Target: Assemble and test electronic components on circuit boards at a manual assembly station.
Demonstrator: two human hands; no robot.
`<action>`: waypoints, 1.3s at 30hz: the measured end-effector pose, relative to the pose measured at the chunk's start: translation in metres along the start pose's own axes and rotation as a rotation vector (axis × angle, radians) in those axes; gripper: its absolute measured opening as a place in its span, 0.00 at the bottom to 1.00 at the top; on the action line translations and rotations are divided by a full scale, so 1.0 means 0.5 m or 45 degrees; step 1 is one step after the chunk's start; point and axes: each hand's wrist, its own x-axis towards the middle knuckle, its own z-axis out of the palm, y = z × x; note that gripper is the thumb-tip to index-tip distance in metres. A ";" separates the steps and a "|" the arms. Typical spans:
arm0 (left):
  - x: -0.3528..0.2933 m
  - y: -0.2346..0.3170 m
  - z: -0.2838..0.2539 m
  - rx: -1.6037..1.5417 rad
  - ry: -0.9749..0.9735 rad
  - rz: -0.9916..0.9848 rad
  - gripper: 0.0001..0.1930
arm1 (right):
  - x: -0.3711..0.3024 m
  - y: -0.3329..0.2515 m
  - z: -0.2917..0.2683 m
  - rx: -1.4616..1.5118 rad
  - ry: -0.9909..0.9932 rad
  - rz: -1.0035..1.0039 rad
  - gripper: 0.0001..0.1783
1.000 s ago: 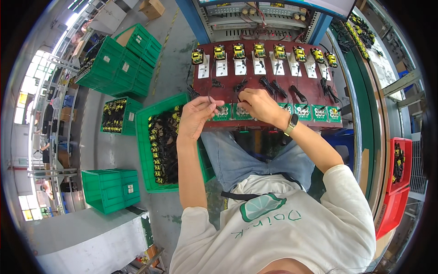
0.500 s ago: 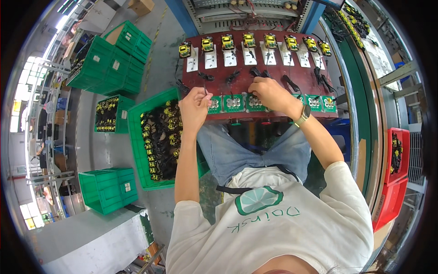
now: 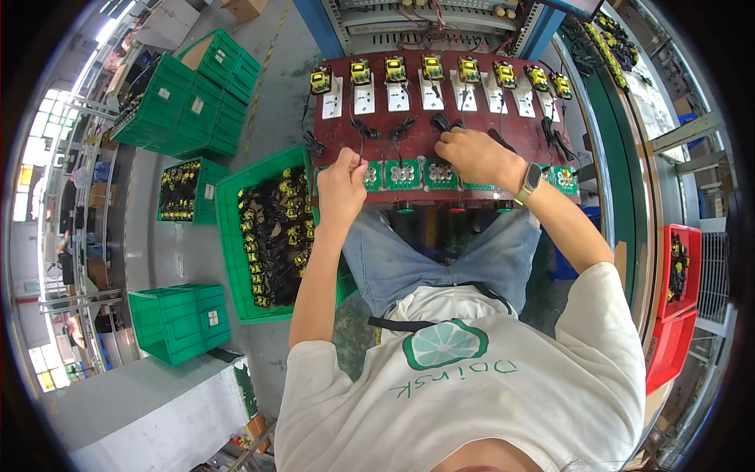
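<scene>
The left hand (image 3: 340,185) is at the left end of the row of green boards (image 3: 403,175), along the near edge of the red surface (image 3: 336,134). Its thumb and fingers are pressed together and appear to pinch a thin black cable (image 3: 362,146), which runs down to them from the far side. The right hand (image 3: 481,161) is above the middle of the row, fingers bent and bunched just beside a coiled cable bundle (image 3: 440,123); whether they grip anything cannot be told. Yellow-and-black modules (image 3: 395,69) are in line along the far side, at the tops of white plates (image 3: 399,101).

Recommended handling:
1. Pinch each cable close to its end; a short free length should be easier to direct.
2. Leave slack toward the module, since a pull could shift it.
3. Keep the right wrist raised, so that it does not drag across the boards.
4. Keep neighbouring bundles apart; loose loops could tangle.
</scene>
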 end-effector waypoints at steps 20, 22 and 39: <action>-0.268 0.069 0.097 -0.264 0.191 -0.338 0.10 | 0.002 -0.016 -0.066 0.068 0.117 -0.063 0.06; -0.265 0.062 0.105 -0.241 0.171 -0.353 0.11 | 0.006 -0.045 -0.057 -0.108 0.203 -0.143 0.05; -0.209 0.026 0.139 -0.118 0.154 -0.259 0.16 | -0.145 -0.106 -0.108 0.641 0.983 0.389 0.10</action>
